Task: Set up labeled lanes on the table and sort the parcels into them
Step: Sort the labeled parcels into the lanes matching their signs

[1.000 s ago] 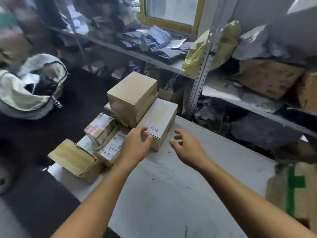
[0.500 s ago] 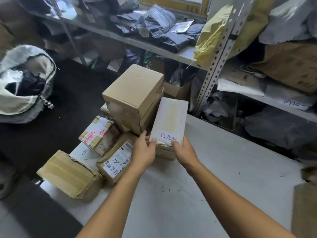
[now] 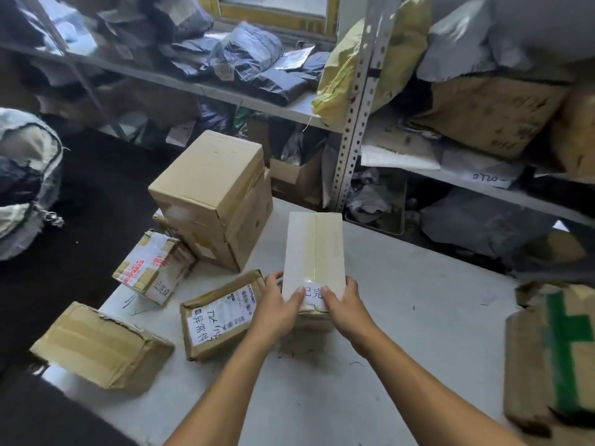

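Observation:
A pale taped box with a white handwritten label at its near end lies lengthwise on the white table. My left hand and my right hand grip its near corners, thumbs on top. To its left stands a tall cardboard box. A flat parcel with a printed shipping label lies beside my left hand. Further left sit a small box with red print and a brown taped parcel at the table's corner.
A box with green tape sits at the table's right edge. Metal shelving behind the table holds grey and black mail bags and cardboard parcels. A large white sack lies on the dark floor at the left.
Both hands closed on the pale labelled box. It has turned lengthwise and moved right, away from the tall box, toward the table's middle.

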### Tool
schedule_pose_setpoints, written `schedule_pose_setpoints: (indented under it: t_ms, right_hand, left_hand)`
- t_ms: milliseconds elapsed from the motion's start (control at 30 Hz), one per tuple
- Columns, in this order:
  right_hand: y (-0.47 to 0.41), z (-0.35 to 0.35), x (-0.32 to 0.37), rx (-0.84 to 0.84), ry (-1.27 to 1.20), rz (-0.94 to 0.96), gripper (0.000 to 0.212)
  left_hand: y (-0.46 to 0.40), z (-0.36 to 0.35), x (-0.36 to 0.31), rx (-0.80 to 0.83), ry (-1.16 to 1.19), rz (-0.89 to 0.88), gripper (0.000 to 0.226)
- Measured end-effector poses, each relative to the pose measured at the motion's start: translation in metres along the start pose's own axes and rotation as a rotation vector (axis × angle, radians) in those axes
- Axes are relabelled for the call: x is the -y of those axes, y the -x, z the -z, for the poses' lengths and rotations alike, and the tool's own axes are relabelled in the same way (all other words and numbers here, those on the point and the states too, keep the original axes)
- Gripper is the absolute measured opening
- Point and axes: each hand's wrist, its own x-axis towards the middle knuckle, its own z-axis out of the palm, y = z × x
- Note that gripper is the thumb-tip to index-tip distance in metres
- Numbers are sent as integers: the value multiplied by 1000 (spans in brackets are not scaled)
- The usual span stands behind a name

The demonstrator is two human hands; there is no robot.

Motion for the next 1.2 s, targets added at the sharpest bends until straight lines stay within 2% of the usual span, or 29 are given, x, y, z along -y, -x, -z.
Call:
schedule_pose_setpoints:
  t_ms: [100, 267, 467, 633, 767, 933, 1100, 1200]
  right_hand:
    - [13, 16, -3, -91, -63, 62, 55]
    - [43, 52, -10, -124, -254, 75, 45]
    - [83, 84, -16, -152, -355, 133, 29]
    - [121, 119, -14, -136, -335, 181, 27]
    - [157, 151, -12, -129, -320, 245, 35]
    - [211, 197, -12, -79, -324, 321, 22]
    - [259, 237, -22, -54, -343, 354, 29]
    - [282, 257, -27, -45, -347, 389, 24]
  left_hand:
    - [13, -10, -7, 48, -14, -74, 49]
    - [40, -30, -25, 148, 202, -59, 49]
    - [79, -51, -52, 209, 273, -49, 35]
    - [115, -69, -78, 201, 260, -102, 42]
    - [154, -82, -106, 175, 238, -145, 55]
    - [212, -104, -139, 124, 230, -218, 53]
    - [268, -131, -163, 83, 251, -251, 52]
    - [294, -144, -174, 79, 278, -265, 50]
